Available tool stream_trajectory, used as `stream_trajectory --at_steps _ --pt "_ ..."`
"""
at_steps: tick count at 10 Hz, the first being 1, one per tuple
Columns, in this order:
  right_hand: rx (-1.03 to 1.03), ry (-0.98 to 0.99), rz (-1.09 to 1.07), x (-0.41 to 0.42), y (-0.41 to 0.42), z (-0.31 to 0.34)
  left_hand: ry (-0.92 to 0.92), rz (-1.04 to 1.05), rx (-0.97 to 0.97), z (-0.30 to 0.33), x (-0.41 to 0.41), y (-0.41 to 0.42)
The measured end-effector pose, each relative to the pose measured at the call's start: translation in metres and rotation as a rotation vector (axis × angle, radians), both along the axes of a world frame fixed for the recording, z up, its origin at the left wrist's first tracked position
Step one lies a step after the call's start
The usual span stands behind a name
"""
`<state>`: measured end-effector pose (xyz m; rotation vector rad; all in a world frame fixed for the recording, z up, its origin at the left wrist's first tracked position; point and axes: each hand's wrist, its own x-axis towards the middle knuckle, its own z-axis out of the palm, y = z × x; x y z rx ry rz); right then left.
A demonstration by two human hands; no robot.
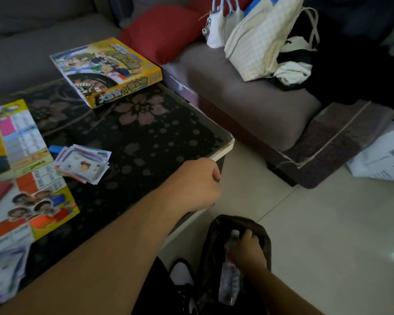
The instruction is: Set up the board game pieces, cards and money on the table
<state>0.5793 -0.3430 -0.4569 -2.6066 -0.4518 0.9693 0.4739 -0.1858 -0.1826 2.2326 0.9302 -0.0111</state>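
Note:
The colourful game board (23,178) lies open at the left of the dark flowered table (159,137). A loose pile of play money and cards (82,163) sits beside it, with a small blue piece (56,148) at its far edge. More notes (2,276) lie at the near left. The yellow game box (107,69) rests at the table's far side. My left hand (196,185) is closed in a fist at the table's right edge, nothing visible in it. My right hand (248,248) reaches down into a dark bag (216,253) on the floor, gripping a clear water bottle (230,283).
A grey sofa (248,98) with a red cushion (162,30) and white tote bags (259,37) runs behind and right of the table. A white plastic bag (382,155) lies on the pale tiled floor at right. A shoe (182,273) sits by the dark bag.

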Motion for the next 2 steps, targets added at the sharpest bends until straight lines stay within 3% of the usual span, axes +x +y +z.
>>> stream_trajectory --at_steps 2 --pt "0.222 -0.053 0.090 -0.001 0.009 0.046 -0.050 0.022 -0.014 0.010 -0.006 -0.012"
